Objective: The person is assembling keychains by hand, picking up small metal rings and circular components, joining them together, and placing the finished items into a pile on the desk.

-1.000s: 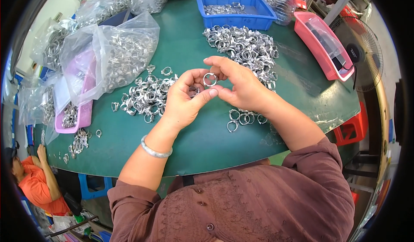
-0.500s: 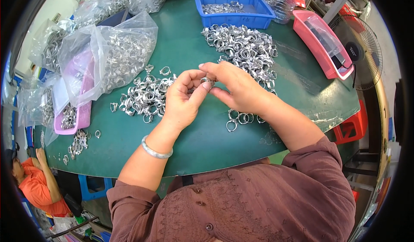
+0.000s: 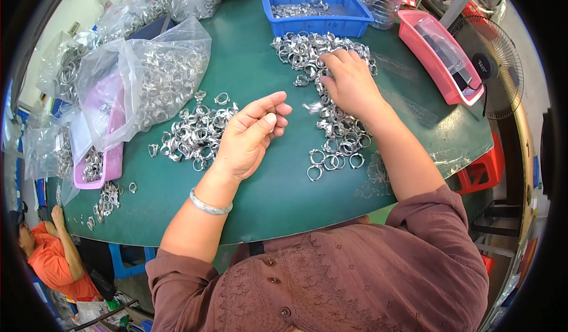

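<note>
My left hand (image 3: 247, 139) hovers over the table between two heaps, palm turned inward. Its fingers are loosely bent, with the thumb across them, and no ring shows in it. My right hand (image 3: 354, 88) reaches onto the right-hand heap of silver metal rings (image 3: 305, 51), thumb and forefinger apart over the rings. A blurred silver piece (image 3: 313, 106) lies or moves at the near left side of this heap. Beside my left hand sits a smaller heap of similar rings (image 3: 198, 134). Several rings (image 3: 315, 172) are scattered at the right heap's near end.
Behind the right heap stands a blue tray (image 3: 316, 24) with metal pieces. Clear bags of rings (image 3: 171, 77) and a purple basket (image 3: 114, 165) line the left. A pink basket (image 3: 441, 60) and a fan (image 3: 488, 65) are at right. Another person (image 3: 56, 261) sits far left.
My hands have separated. The ring they held together is no longer between them. My right hand has moved away and right onto the heap; my left has shifted slightly nearer.
</note>
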### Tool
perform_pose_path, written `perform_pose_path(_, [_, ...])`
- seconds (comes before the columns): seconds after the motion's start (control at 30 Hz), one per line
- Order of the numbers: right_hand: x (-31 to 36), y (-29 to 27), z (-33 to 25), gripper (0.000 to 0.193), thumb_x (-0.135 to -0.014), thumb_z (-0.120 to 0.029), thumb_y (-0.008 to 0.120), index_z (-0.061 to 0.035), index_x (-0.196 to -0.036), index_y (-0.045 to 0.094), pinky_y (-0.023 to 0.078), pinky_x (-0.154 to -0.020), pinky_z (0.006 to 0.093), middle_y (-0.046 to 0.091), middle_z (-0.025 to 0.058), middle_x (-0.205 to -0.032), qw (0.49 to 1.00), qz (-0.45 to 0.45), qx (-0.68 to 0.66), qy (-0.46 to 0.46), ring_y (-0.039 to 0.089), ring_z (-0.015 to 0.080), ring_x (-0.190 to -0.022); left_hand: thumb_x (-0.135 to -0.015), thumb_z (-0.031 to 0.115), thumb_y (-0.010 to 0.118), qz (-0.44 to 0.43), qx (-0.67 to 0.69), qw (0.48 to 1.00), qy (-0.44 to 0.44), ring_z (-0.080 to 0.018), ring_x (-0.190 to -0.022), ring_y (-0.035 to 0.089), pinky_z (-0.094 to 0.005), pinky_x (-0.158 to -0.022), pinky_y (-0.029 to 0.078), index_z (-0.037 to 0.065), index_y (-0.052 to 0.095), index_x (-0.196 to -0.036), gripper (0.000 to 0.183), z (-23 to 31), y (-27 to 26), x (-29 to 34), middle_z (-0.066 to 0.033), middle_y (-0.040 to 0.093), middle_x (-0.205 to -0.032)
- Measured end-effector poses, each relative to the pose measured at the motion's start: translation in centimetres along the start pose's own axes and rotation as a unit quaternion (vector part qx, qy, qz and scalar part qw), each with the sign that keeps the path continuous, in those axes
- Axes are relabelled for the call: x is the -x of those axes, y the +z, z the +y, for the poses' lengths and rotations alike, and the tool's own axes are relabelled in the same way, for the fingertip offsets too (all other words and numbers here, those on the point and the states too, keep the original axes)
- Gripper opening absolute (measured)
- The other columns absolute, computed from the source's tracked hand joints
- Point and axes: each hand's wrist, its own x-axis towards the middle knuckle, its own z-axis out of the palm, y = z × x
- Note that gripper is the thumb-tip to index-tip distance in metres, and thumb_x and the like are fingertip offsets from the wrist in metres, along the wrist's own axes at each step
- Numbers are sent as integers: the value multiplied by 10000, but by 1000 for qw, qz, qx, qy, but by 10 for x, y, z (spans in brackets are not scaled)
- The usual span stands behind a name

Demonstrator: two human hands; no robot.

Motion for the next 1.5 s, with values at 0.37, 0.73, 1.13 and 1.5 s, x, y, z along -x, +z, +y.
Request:
perform_pose_path(0.37, [3,11,18,234,-723,-49,601,-39,-956,594,401,-843,387,540,130,-989,997,10,-73,40,497,322,-947,-686,133,698,-5,-580,810,89,-166,-721,528,-272,-648,439,41,532,-1129,482,-8,14,-7,-76,528,-894])
perform_pose_path(0.73, [-1,6,13,218,-728,-25,575,-42,-944,594,413,-819,385,587,123,-929,994,-4,-73,86,515,307,-928,-657,25,696,-12,-600,794,102,-170,-675,498,-274,-613,424,19,573,-1058,419,-12,8,-3,-74,507,-830])
perform_pose_path(1.13, [-1,-3,-6,218,-802,39,535,6,-1012,584,473,-758,250,631,83,-878,926,19,-359,115,596,137,-905,-865,180,475,34,78,992,-97,-164,-749,582,-248,-572,469,-12,495,-1119,319,-1,-5,-4,-89,583,-909])
perform_pose_path(1.5, [10,-10,-55,267,-746,64,574,-15,-1001,574,487,-701,272,604,90,-891,919,-10,-387,-77,609,170,-803,-848,172,582,-29,53,993,-103,-97,-727,523,-219,-576,417,73,516,-1112,290,-4,-1,2,-23,568,-920])
